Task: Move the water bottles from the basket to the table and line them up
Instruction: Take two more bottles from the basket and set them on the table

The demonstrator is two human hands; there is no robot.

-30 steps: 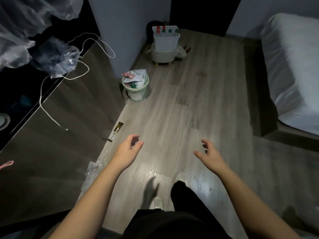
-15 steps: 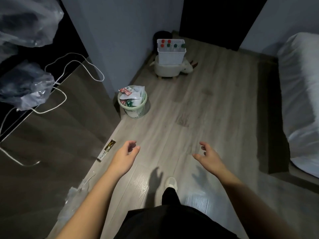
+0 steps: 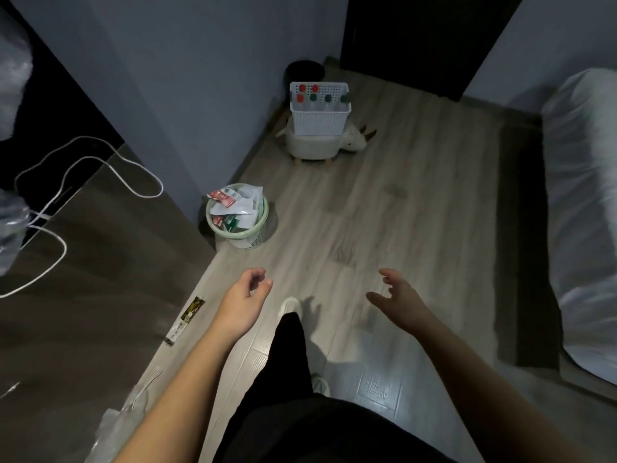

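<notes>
A white perforated basket [image 3: 319, 123] stands on a small white animal-shaped stool [image 3: 312, 147] in the far corner by the wall. Several water bottles [image 3: 314, 96] with red and green caps stand upright inside it. The dark wooden table [image 3: 83, 279] fills the left side. My left hand [image 3: 245, 297] hovers over the floor beside the table's edge, fingers loosely curled, holding nothing. My right hand [image 3: 399, 300] is held out over the floor with fingers spread, also empty. Both hands are far from the basket.
A green waste bin [image 3: 238, 225] full of wrappers sits at the table's far corner. A white cable [image 3: 100, 168] and plastic bags [image 3: 11, 225] lie on the table. A bed [image 3: 581, 212] runs along the right. My leg and shoe [image 3: 289, 305] are mid-step on the wooden floor.
I have walked forward: the basket, the bin and the bed have come nearer. Both hands stay held out, empty, about the same distance apart.
</notes>
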